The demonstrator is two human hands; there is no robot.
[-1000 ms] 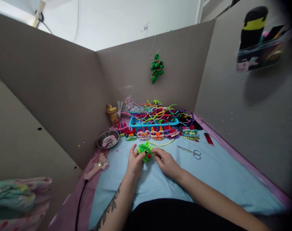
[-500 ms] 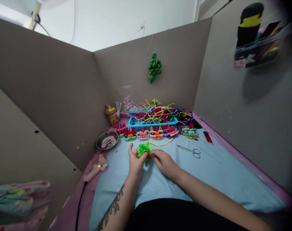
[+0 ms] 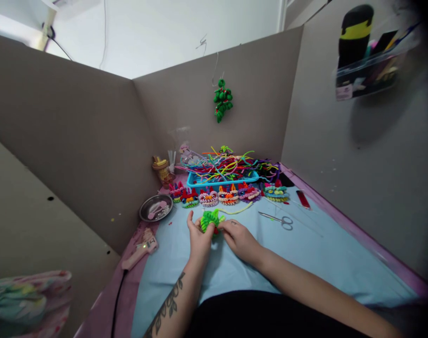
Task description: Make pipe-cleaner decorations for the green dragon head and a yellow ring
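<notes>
- Green chenille figure (image 3: 209,219) sits between my two hands, low over the blue cloth (image 3: 305,263); a second ago its eye faced me—now that eye is out of sight by my thumb, with just a bit of red showing.
- My left hand (image 3: 200,234) grips it from the left, thumb across the front.
- My right hand (image 3: 240,238) has thumb and forefinger pinched at its right edge, knuckles hiding that side.
- Just beyond lies a loose yellow-green stem (image 3: 235,211); to the right, scissors (image 3: 277,218), well clear of my fingers.
- Left of me are a metal bowl (image 3: 150,203) and a pink glue gun (image 3: 143,251), its light on.
- Farther back, a row of colourful chenille heads (image 3: 228,195) lines the front of a blue tray (image 3: 203,185)—heaped with stems.
- Above hangs a dark green ornament (image 3: 222,99).
</notes>
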